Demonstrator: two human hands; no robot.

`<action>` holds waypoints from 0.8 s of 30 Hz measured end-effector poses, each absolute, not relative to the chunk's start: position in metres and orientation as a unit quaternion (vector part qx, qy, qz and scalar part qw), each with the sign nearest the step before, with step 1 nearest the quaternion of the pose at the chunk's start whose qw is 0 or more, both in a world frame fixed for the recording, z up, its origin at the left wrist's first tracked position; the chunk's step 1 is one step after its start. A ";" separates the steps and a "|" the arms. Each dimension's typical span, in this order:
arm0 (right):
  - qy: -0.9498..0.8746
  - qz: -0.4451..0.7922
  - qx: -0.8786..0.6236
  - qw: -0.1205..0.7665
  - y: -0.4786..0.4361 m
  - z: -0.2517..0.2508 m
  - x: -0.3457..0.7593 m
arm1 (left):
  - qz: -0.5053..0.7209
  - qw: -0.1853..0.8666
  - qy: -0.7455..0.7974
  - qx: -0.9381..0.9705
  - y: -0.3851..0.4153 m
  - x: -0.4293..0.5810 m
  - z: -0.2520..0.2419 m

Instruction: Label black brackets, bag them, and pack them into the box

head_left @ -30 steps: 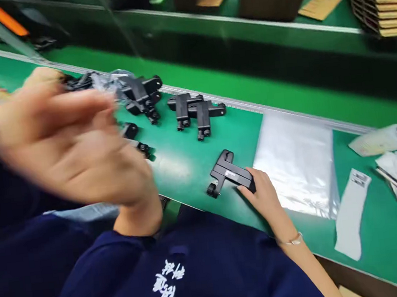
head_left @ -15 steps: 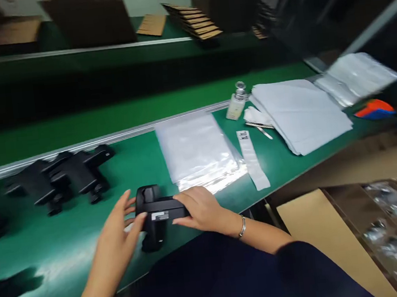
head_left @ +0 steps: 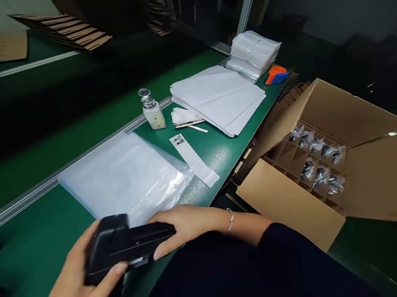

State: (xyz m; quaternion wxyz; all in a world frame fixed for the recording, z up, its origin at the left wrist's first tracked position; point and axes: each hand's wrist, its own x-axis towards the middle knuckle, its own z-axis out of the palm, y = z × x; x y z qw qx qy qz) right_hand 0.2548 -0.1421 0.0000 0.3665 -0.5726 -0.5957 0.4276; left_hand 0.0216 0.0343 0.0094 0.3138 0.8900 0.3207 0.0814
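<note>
A black plastic device (head_left: 114, 244) with a wide head and a narrower handle-like part is in both my hands, low over the near side of the bench. My left hand (head_left: 72, 282) wraps round the wide head, thumb lying along its near side. My right hand (head_left: 183, 225) grips the narrow end, thumb below and fingers behind. A small pale label shows on the device's lower edge. Just beyond the hands lies a stack of clear plastic bags (head_left: 119, 175). To its right is a white label strip (head_left: 196, 160) with printed marks at one end.
Behind the strip stands a pump bottle (head_left: 152, 111), with folded white cloth (head_left: 184, 116) beside it. White sheets (head_left: 217, 97), packed clear bags (head_left: 255, 50) and an orange-blue object (head_left: 276, 75) lie farther right. An open carton (head_left: 382, 176) with dividers holds several bagged items. Cardboard pieces (head_left: 72, 31) rest on the shelf.
The view has swung right, bringing the open carton fully into sight. The device has turned in my hands, and my left hand has closed from a loose touch to a grip round its head.
</note>
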 end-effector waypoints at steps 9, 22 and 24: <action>-0.299 0.418 -0.605 0.607 -0.217 -0.061 0.309 | 0.004 0.237 0.291 0.927 0.054 0.131 -0.022; -0.298 0.415 -0.608 0.607 -0.227 -0.071 0.321 | -0.030 0.232 0.282 0.931 0.073 0.137 -0.023; -0.309 0.415 -0.605 0.605 -0.224 -0.069 0.319 | -0.015 0.226 0.299 0.927 0.075 0.134 -0.022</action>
